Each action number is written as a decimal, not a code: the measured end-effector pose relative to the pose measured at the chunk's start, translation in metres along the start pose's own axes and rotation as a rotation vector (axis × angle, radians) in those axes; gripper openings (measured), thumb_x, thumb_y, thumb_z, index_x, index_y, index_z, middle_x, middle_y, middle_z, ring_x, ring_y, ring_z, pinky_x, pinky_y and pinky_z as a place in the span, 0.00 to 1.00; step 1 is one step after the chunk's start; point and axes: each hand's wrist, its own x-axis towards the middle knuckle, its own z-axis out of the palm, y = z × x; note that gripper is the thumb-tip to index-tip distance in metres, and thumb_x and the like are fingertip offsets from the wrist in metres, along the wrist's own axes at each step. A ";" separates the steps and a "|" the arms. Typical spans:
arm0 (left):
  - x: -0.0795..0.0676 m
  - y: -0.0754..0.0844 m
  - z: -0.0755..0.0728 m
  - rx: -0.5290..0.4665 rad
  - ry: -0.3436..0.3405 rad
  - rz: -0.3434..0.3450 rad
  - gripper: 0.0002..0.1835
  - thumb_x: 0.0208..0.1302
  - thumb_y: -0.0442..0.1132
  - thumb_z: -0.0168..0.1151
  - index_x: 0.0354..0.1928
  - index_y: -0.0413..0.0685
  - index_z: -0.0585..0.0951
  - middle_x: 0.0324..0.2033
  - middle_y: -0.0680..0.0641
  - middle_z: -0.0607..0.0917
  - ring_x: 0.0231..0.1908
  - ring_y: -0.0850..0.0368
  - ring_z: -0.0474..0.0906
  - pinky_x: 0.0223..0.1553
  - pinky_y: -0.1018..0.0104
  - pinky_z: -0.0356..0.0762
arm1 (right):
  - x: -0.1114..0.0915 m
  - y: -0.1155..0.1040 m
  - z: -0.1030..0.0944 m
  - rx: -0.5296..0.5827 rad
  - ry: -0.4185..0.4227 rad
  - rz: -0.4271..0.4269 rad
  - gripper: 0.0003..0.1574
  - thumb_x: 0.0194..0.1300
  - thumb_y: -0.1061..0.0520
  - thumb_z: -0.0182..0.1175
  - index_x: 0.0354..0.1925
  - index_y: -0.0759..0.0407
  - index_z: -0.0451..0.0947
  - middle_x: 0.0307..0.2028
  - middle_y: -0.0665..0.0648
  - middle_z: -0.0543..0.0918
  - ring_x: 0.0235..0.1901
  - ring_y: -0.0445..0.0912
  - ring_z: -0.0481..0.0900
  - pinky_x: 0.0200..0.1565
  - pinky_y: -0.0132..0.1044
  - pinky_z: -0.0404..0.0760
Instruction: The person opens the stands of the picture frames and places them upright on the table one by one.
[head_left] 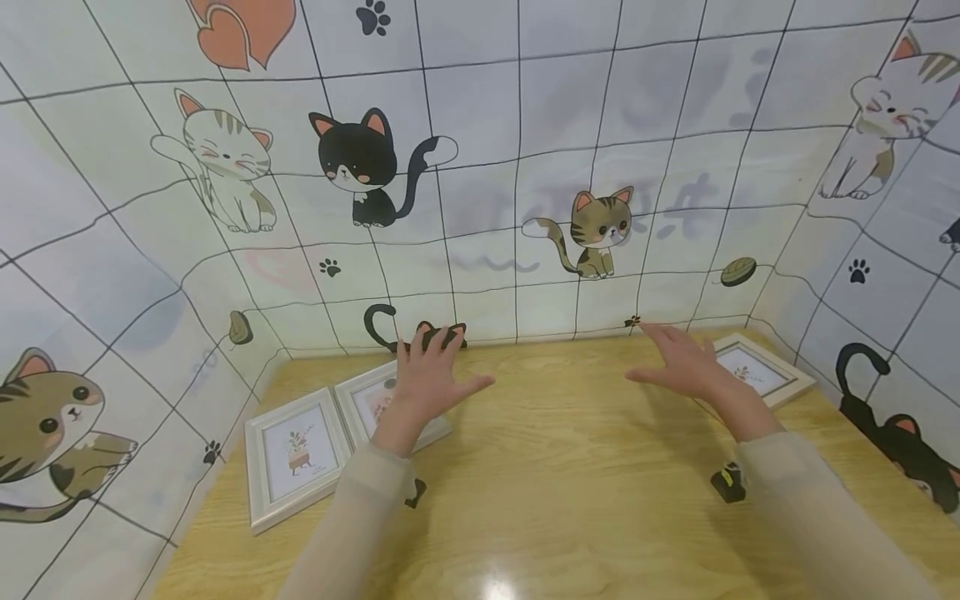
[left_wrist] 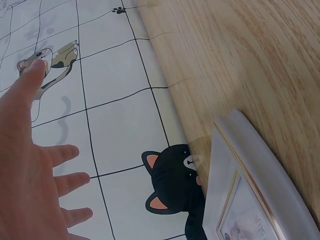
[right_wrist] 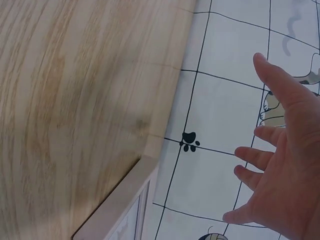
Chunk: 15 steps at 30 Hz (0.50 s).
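Observation:
My left hand (head_left: 427, 383) is held out above the table with fingers and thumb spread and nothing in its grasp. In the head view it overlaps a white picture frame (head_left: 367, 400) with a floral print; part of that frame is hidden behind the hand and wrist. Beside it on the left lies another white picture frame (head_left: 300, 454) showing a potted plant. My right hand (head_left: 686, 362) is also empty, its fingers spread and thumb pointing inward. Near it, at the back right corner, lies a cream picture frame (head_left: 757, 371), partly covered by the wrist.
The light wood table (head_left: 540, 433) meets a back wall (head_left: 480, 192) and side walls covered in cat-printed grid paper. A small black object (head_left: 729, 483) with a yellow mark shows beside the right sleeve, and another dark one (head_left: 415, 493) beside the left sleeve.

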 end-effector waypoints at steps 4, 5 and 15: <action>-0.002 -0.002 0.002 0.002 0.001 0.002 0.54 0.55 0.84 0.43 0.79 0.65 0.52 0.77 0.48 0.60 0.79 0.39 0.43 0.75 0.31 0.43 | -0.004 0.006 0.001 0.006 -0.003 0.005 0.67 0.60 0.24 0.58 0.78 0.62 0.46 0.74 0.74 0.52 0.72 0.73 0.49 0.62 0.84 0.36; -0.003 -0.002 0.002 0.006 0.002 0.004 0.54 0.55 0.84 0.44 0.79 0.65 0.52 0.77 0.48 0.60 0.79 0.39 0.43 0.75 0.31 0.43 | -0.005 0.008 0.001 0.004 -0.001 0.003 0.67 0.61 0.24 0.58 0.78 0.63 0.46 0.74 0.75 0.53 0.72 0.73 0.50 0.62 0.84 0.37; -0.003 -0.002 0.005 -0.019 -0.011 0.003 0.52 0.56 0.83 0.44 0.77 0.64 0.59 0.77 0.49 0.59 0.79 0.37 0.42 0.76 0.33 0.41 | -0.011 0.023 0.002 -0.023 0.043 -0.025 0.62 0.64 0.29 0.59 0.75 0.69 0.51 0.72 0.77 0.57 0.68 0.75 0.57 0.63 0.79 0.55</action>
